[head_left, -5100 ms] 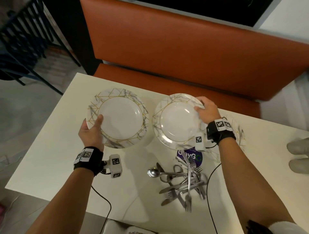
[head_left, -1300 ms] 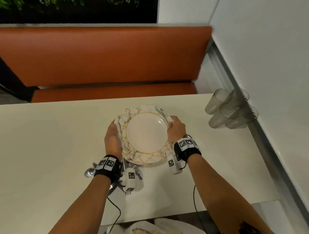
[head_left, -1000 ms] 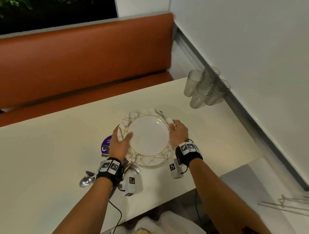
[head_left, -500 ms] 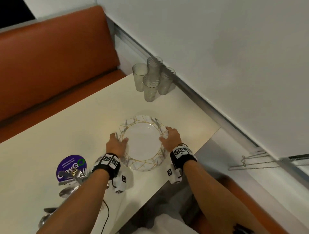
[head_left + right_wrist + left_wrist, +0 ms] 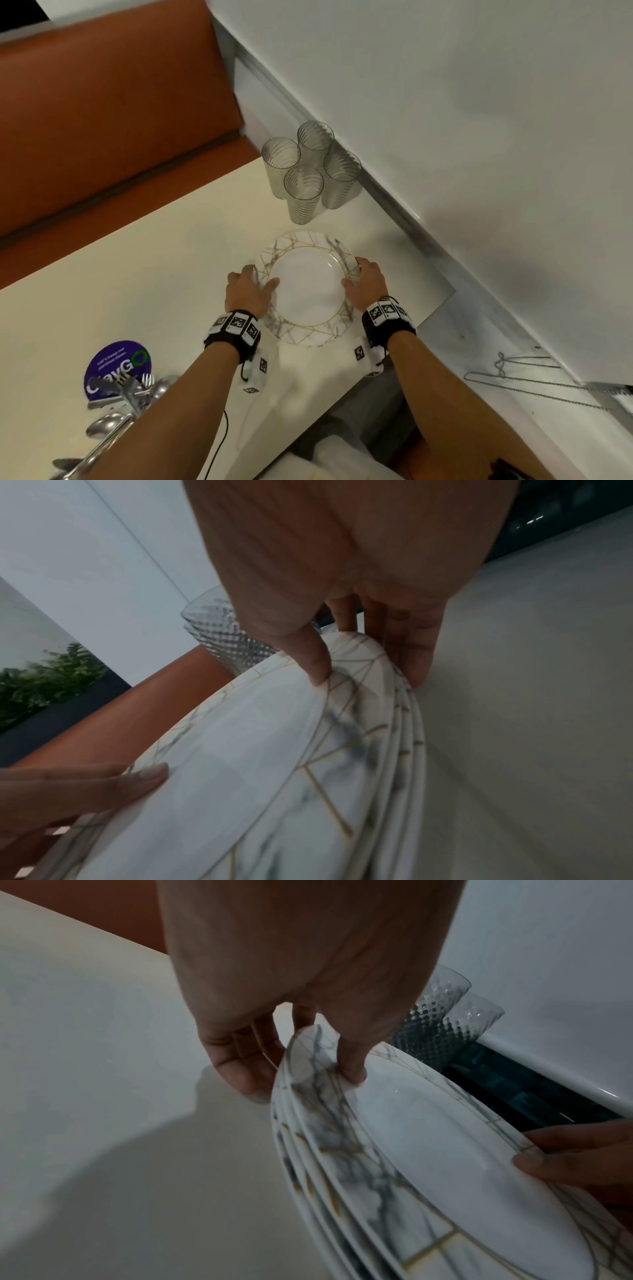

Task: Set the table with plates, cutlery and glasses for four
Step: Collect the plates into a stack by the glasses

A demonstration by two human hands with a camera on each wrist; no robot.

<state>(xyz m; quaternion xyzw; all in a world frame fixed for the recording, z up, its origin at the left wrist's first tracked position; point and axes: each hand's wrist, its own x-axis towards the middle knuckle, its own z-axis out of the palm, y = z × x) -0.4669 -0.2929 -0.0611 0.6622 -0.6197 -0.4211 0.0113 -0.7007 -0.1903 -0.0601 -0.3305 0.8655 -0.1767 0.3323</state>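
A stack of white marble-patterned plates with gold lines (image 5: 305, 291) is held low over the cream table (image 5: 154, 274), near its right end. My left hand (image 5: 255, 279) grips the stack's left rim, thumb on top and fingers underneath. My right hand (image 5: 356, 274) grips the right rim the same way. The left wrist view shows the left hand (image 5: 298, 1074) on the layered plate rims (image 5: 342, 1191). In the right wrist view the right hand (image 5: 366, 680) pinches the stack (image 5: 257, 764). Several ribbed clear glasses (image 5: 308, 171) stand just beyond the plates. A pile of cutlery (image 5: 113, 411) lies at the lower left.
A round purple sticker (image 5: 116, 363) lies on the table beside the cutlery. An orange bench (image 5: 102, 120) runs along the far side. A white wall (image 5: 445, 137) with a metal ledge borders the right end. The table's near edge (image 5: 325, 407) is close behind the plates.
Five seconds ago each hand held a separate plate at the left end. Both hands have since carried the stack rightward along the table, to just in front of the glasses.
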